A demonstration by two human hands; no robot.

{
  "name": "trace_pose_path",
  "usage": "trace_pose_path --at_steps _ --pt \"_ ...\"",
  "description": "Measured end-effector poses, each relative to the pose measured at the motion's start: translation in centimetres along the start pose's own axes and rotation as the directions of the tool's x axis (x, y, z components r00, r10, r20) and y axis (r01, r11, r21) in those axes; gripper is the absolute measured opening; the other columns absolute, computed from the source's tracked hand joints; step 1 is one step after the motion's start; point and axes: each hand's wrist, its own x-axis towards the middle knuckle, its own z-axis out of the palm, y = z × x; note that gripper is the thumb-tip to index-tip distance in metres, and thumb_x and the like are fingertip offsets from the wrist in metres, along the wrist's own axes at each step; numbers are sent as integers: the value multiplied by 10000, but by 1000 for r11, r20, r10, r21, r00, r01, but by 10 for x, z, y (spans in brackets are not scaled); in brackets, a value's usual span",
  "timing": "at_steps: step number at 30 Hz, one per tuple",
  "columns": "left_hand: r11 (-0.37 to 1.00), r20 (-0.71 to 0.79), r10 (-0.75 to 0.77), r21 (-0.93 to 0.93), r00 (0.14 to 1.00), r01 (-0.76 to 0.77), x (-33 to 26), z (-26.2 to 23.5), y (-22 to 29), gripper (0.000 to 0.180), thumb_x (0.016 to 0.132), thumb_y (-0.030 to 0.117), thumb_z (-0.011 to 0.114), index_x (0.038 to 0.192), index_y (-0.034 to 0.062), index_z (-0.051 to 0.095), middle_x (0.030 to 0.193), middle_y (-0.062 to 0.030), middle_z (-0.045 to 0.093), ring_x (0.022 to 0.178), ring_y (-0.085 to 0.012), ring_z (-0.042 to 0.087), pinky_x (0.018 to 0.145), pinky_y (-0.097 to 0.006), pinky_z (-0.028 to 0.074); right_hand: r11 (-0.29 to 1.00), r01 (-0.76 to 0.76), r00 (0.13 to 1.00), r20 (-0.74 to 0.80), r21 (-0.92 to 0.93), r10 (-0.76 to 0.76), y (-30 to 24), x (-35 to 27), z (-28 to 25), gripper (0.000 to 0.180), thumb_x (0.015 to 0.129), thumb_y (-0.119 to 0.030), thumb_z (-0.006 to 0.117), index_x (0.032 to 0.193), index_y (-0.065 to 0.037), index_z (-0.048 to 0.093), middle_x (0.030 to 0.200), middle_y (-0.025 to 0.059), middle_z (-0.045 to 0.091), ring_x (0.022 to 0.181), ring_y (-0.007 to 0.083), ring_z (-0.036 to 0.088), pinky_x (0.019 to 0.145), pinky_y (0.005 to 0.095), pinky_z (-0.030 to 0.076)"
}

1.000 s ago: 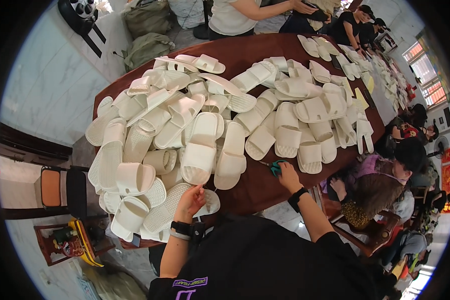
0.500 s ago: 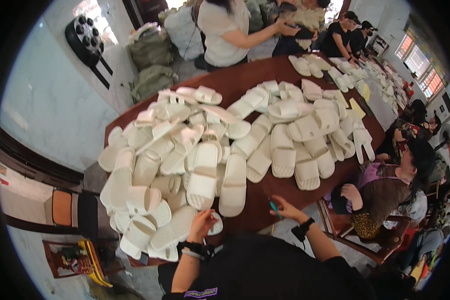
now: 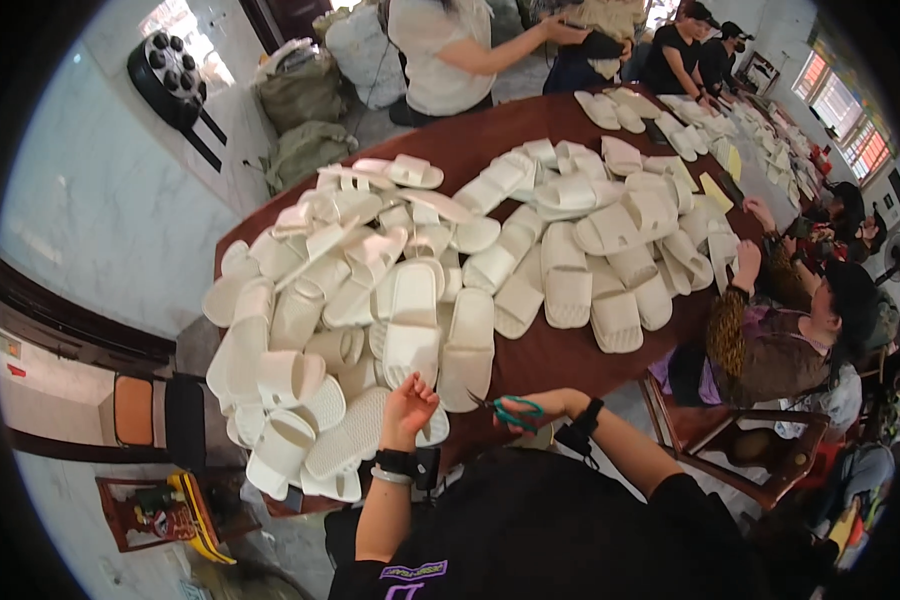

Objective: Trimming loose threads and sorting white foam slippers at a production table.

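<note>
currently, the right hand (image 3: pixel 562 403) was closed around scissors (image 3: pixel 503 409), no cut visible. left hand (image 3: pixel 408 408) was curled, hold unclear; slippers (image 3: pixel 411 295) lay heaped toward twelve o'clock.

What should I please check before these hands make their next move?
1. Scissors held: ok, the teal handles are in the right hand.
2. Scissor tips clear of the slippers: cannot tell; they point at one's near end, and contact is unclear.
3. Left hand close to a slipper: ok, it is at the near end of the center slipper.
4. Left hand pinching something fine: cannot tell, too small.
5. Slippers laid out singly: not ok, many overlap on the table.
6. Co-worker's hand away from the scissors: ok.
</note>
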Motion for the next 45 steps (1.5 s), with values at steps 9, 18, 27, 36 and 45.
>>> trace_pose_path --at_steps 9,18,27,36,45 --pt "999 -99 -2 -36 995 -1 -22 -19 2 127 952 176 462 941 67 526 639 9 377 572 -126 325 543 -270 293 976 -91 996 35 196 86 9 36 7 564 871 -623 447 982 -81 554 673 -18 498 554 67 430 485 203 365" --pt "999 -109 -40 -7 993 39 -29 -11 5 124 951 173 464 941 67 529 640 12 369 566 -120 318 539 -264 285 974 -95 995 -12 204 99 0 47 16 488 891 -535 505 940 -52 554 631 -43 452 523 37 410 439 179 323" --pt "999 -120 -46 9 992 47 -29 -11 9 124 944 172 477 934 66 540 646 8 395 576 -127 345 546 -269 304 998 -52 999 17 36 51 6 35 6 492 920 -496 479 1069 -31 539 649 -35 442 524 51 378 464 194 310" --pt "996 -62 -84 17 995 85 -29 -8 9 117 941 165 483 944 57 528 647 2 403 576 -124 347 540 -262 303 979 -99 993 77 180 87 6 51 15 535 875 -574 499 1009 -58 541 642 -30 459 527 55 400 472 205 328" --pt "992 -75 -120 37 990 123 -41 -7 20 112 936 172 494 942 64 524 655 9 400 569 -117 337 529 -256 300 995 45 997 -71 91 -39 11 43 10 420 909 -442 538 1022 -38 557 642 -15 441 501 54 389 439 207 315"
